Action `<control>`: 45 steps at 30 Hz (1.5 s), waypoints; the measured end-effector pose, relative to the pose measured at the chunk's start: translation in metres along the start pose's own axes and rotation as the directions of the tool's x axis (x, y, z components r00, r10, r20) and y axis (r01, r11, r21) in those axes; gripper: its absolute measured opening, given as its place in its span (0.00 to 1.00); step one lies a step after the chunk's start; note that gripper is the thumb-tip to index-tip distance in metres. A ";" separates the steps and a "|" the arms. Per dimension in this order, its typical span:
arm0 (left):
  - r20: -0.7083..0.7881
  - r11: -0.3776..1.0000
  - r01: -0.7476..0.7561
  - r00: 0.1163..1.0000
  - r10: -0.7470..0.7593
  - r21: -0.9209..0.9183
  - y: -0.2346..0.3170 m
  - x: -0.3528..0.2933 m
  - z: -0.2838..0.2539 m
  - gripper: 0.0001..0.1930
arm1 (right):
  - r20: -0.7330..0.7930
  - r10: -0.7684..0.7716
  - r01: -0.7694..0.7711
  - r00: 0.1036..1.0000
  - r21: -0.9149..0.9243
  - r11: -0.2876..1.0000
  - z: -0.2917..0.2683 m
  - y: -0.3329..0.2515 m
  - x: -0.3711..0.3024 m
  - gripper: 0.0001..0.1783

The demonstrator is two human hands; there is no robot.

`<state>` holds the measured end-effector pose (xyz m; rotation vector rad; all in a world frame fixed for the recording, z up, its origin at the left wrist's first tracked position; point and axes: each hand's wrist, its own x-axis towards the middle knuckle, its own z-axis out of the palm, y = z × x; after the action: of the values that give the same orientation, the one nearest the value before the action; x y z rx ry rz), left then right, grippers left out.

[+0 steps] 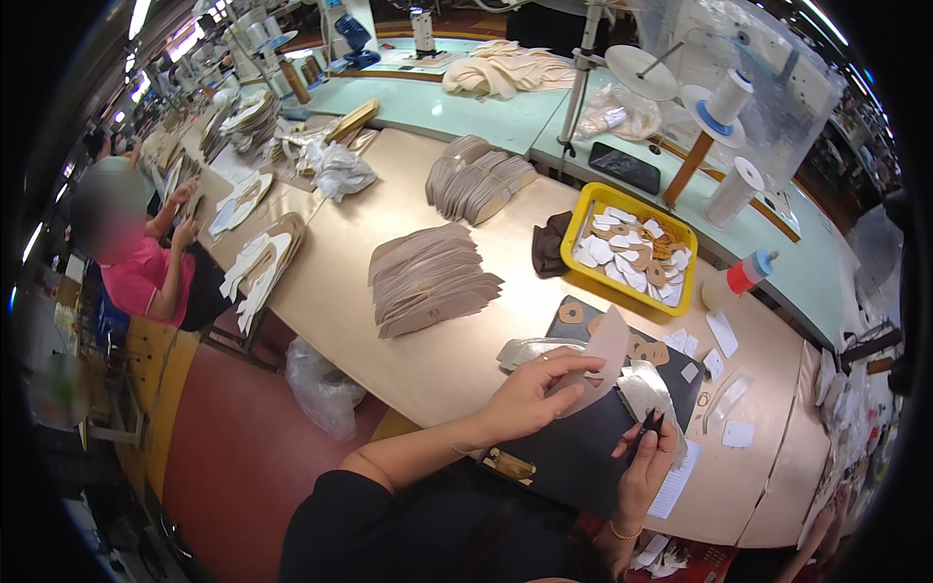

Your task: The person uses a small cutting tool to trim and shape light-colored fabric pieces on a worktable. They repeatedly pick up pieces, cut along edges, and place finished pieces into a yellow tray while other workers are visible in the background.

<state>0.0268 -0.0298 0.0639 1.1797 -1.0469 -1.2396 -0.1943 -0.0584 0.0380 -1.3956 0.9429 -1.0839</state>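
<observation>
closest in, the right hand (646, 466) has a slim black tool (644, 433) pinched between thumb and fingers, closed around it; i can't tell whether its tip is touching anything. a slip there looks the likeliest trouble: one loose roll of the grip and the tool could stray onto the silver piece (643, 391) right beside it.

and the left hand (525, 398)! thumb and fingers nipped together on the lower part of the pale curved piece (610, 350), which stands up in the air above the dark board (583, 452). the far end has nothing behind it, so it might bend or swing out of line if the pinch slackens; squeezed too hard, it could crease.

just beyond, small tan pieces (648, 351) lie loose on the board, easy for a passing finger to scatter.

farther out, the yellow tray (580, 225) is heaped with cut pieces; a bump could spill some. near its corner stands a red-banded bottle (746, 272), which a wide elbow might tip. off to the left, the nearer brown bundle (432, 282) leans in layers and could fan out if nudged.
</observation>
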 end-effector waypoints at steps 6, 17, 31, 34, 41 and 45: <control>-0.036 0.995 0.004 0.999 -0.007 -0.101 0.007 -0.003 -0.003 0.18 | -0.006 0.010 -0.010 1.000 -0.017 1.000 0.005 -0.004 0.000 0.14; 0.019 0.982 0.106 0.994 -0.104 -0.159 0.014 -0.010 0.011 0.23 | -0.011 -0.129 0.123 0.992 -0.225 0.967 0.000 -0.018 0.004 0.17; 0.172 0.980 0.167 0.974 -0.147 -0.108 0.016 -0.011 0.013 0.23 | 0.161 -0.313 0.352 0.936 -0.472 0.809 -0.002 -0.041 0.018 0.18; 0.175 0.977 0.165 0.975 -0.140 -0.132 0.017 -0.010 0.015 0.22 | 0.176 -0.322 0.366 0.930 -0.481 0.796 -0.005 -0.042 0.017 0.17; 0.255 0.951 0.295 0.931 -0.263 -0.097 0.025 -0.007 0.011 0.22 | 0.200 -0.337 0.391 0.920 -0.504 0.770 -0.005 -0.044 0.016 0.16; 0.234 0.941 0.319 0.929 -0.287 -0.111 0.029 -0.005 0.010 0.22 | 0.211 -0.333 0.394 0.919 -0.523 0.756 -0.005 -0.045 0.016 0.15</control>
<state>0.0203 -0.0262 0.0939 1.1402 -0.9303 -1.6906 -0.1961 -0.0701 0.0844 -2.1773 0.9746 -1.0398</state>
